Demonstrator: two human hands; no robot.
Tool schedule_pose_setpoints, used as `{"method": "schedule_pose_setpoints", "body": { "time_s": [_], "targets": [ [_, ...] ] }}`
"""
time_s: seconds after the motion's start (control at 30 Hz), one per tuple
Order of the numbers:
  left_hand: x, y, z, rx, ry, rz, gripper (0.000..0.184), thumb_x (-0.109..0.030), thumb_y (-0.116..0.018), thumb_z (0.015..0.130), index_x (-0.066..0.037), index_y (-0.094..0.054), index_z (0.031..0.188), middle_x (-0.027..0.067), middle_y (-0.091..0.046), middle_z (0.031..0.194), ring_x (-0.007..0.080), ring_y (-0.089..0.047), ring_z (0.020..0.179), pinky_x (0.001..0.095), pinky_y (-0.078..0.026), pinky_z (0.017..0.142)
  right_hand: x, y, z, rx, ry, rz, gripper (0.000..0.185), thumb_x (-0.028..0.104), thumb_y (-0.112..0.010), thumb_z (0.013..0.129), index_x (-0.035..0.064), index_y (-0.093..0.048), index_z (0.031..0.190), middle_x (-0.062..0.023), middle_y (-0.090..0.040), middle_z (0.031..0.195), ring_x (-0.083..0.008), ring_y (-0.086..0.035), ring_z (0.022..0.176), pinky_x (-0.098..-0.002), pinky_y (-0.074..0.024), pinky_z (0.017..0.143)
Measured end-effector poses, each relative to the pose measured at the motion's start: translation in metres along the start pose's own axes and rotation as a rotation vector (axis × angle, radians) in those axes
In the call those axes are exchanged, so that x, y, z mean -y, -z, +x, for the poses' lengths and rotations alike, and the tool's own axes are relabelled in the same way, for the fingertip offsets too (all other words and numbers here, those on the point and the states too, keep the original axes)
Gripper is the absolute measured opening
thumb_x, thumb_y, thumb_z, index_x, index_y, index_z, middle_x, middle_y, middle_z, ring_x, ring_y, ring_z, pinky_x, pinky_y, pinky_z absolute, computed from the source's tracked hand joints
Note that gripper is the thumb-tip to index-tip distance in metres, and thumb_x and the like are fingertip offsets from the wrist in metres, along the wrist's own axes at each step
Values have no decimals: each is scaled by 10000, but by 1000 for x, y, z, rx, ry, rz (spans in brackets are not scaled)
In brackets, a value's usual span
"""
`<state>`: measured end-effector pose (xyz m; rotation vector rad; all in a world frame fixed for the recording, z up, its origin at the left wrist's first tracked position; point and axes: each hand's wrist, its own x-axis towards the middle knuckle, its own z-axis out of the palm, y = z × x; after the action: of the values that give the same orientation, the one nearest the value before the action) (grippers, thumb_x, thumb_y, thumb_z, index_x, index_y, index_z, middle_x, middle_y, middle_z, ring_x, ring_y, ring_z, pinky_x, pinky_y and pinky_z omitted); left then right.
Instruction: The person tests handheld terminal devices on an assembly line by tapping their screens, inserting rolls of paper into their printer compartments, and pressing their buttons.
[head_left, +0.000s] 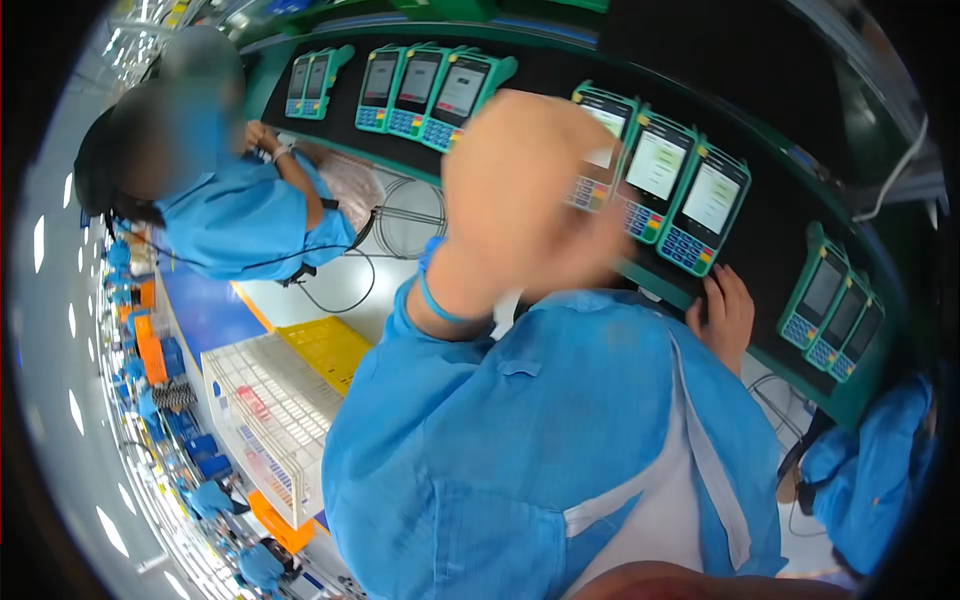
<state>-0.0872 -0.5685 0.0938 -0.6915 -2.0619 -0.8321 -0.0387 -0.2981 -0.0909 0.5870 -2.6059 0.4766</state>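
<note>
My left hand (530, 190), a blue band round its wrist, is raised over the middle of the bench and smeared by motion. It covers part of a teal-framed payment terminal (606, 112) with a lit screen; its fingers are too blurred to read. Two more lit terminals (657, 165) (712, 195) stand just to the right. Below them, my right hand (727, 310) rests at the bench's front edge with its fingers apart and nothing in them.
Three terminals (415, 85) stand left of my left hand, two (308, 80) farther left. Three dark-screened ones (832, 310) are at the right. A person (250, 220) sits at the left, and another person's blue sleeve (875, 480) shows lower right. A white wire basket (260, 400) stands lower left.
</note>
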Motion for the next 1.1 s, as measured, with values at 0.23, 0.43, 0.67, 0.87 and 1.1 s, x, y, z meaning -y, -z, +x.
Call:
{"method": "schedule_pose_setpoints", "body": {
  "time_s": [0.23,0.43,0.67,0.87,1.1],
  "targets": [
    [121,-13,-131,484,925,665,268,-300,-573,817,-43,-613,877,129,-628,798,326,-616,749,411,-490,654,-6,5,3,128,-101,-14,476,197,-684,708,71,-549,1147,-115,-491,1269,-289,-450,1210,-374,-391,894],
    [112,-19,-162,398,999,745,367,-315,-587,802,-21,-596,1021,168,-589,1022,340,-588,915,414,-490,749,-11,-3,6,275,-80,-145,648,356,-659,763,-7,-466,1264,-160,-438,1341,-312,-398,1262,-377,-379,932],
    [109,-15,-167,265,1219,202,530,-219,-623,812,87,-465,1216,198,-620,1024,249,-665,795,291,-476,597,-16,-12,0,130,233,-432,346,138,-493,814,-76,-582,1070,-265,-598,1086,-387,-594,1024,-428,-488,856],
    [110,-27,-173,51,1270,-127,538,-119,-644,803,88,-421,1247,178,-600,1076,204,-672,811,237,-441,543,-23,-11,-7,44,305,-375,338,123,-530,737,-92,-603,987,-248,-640,983,-360,-636,940,-364,-523,770],
    [169,5,-197,38,1275,-292,432,-79,-617,847,119,-473,1203,140,-598,962,193,-636,819,268,-525,723,-15,-1,-8,101,281,-428,322,86,-544,735,-88,-598,1001,-236,-642,996,-336,-643,953,-352,-534,748]
  ]
}}
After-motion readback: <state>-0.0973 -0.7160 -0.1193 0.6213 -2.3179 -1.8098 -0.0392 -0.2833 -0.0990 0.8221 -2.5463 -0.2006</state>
